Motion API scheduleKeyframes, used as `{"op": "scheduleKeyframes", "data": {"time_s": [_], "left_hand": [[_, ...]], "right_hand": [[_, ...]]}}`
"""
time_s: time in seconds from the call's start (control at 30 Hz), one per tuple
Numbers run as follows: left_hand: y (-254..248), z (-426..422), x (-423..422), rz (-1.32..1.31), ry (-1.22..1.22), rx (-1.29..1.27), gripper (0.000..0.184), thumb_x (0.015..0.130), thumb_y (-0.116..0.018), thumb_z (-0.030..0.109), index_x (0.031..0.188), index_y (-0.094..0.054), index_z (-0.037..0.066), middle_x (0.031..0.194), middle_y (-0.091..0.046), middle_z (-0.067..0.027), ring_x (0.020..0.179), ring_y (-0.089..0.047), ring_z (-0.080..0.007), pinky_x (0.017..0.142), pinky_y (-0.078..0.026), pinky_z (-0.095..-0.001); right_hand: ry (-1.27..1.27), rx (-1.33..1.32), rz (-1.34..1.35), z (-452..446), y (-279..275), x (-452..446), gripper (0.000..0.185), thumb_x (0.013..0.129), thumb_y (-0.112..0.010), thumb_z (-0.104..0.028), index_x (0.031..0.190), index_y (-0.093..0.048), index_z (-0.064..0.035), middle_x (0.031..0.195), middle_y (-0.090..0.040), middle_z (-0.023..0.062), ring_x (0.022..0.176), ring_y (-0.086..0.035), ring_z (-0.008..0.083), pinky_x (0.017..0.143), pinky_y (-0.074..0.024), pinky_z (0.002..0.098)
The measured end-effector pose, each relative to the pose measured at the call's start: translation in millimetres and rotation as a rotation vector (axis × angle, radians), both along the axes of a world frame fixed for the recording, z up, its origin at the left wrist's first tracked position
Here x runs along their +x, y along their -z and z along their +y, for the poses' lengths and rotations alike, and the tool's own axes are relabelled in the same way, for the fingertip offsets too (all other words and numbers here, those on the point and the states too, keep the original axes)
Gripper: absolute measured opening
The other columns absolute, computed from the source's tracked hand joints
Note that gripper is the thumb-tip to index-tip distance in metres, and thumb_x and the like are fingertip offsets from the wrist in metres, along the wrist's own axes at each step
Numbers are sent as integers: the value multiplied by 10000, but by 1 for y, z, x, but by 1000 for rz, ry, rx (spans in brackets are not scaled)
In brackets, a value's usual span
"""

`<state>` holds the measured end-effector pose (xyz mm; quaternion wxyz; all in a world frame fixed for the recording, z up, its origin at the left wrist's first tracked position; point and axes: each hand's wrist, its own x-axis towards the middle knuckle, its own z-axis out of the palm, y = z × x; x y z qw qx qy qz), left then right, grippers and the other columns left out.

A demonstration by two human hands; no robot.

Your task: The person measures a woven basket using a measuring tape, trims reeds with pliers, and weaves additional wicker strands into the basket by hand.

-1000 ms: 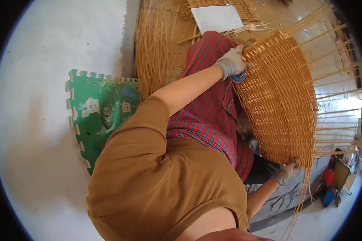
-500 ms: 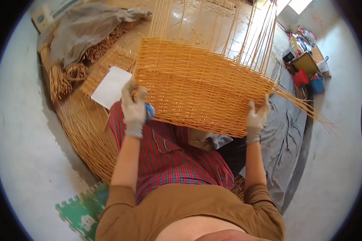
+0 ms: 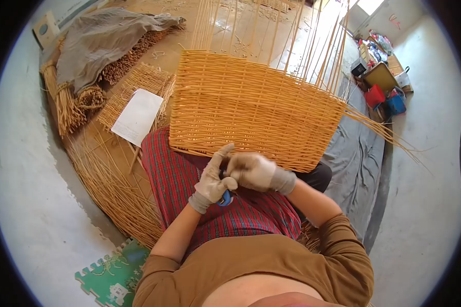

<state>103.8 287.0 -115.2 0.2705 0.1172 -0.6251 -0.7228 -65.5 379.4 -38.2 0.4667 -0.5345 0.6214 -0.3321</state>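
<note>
Head view: golden wicker panel (image 3: pixel 256 110), one o'clock.
It looked tightly ribbed; left hand (image 3: pixel 212 181) gripped blue tool (image 3: pixel 225 198), right hand (image 3: pixel 255 172) grip unclear.

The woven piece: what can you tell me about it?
The woven piece is golden-brown, roughly four-sided, closely woven from thin, cane-like strands. Long loose ends extend from its far edge; more splay at the right corner. It faces the camera, its near edge over the red cloth on the person's lap. The gloved left hand and right hand are near that edge; whether either touches it is unclear.
</note>
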Motion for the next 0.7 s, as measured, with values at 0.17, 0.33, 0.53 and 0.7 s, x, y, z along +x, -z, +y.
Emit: {"op": "scheduleKeyframes", "data": {"time_s": [0.17,0.33,0.53,0.7], "left_hand": [[34,-14,19,-116,-70,174,410,991,-630,357,1195,-613,2,846,-648,-39,708,-573,-85,659,-494,-242],[11,-39,-19,-53,-264,491,293,1054,-511,257,1034,-635,-8,716,-636,-55,598,-605,-139,566,-537,-295],[15,-61,-46,-119,-231,493,268,1045,-533,223,1024,-651,-17,746,-664,-75,637,-623,-150,592,-546,-306],[20,-58,-54,-127,-223,584,247,1038,-546,200,1024,-648,-24,768,-669,-85,665,-631,-160,618,-552,-316]], "right_hand": [[534,-217,230,-92,-90,-60,155,955,-566,-61,1079,-652,-28,967,-689,73,865,-651,154,782,-557,291],[705,-429,153,-191,-100,-86,342,1040,-493,-228,1275,-567,9,1097,-680,101,652,-589,105,607,-523,242],[532,-100,-231,-220,-95,-114,455,1073,-455,-296,1406,-478,13,1148,-662,124,487,-383,60,420,-374,213],[413,-10,-324,-215,-92,-132,455,1063,-499,-286,1395,-491,25,798,-619,42,496,-360,46,412,-321,222]]}}
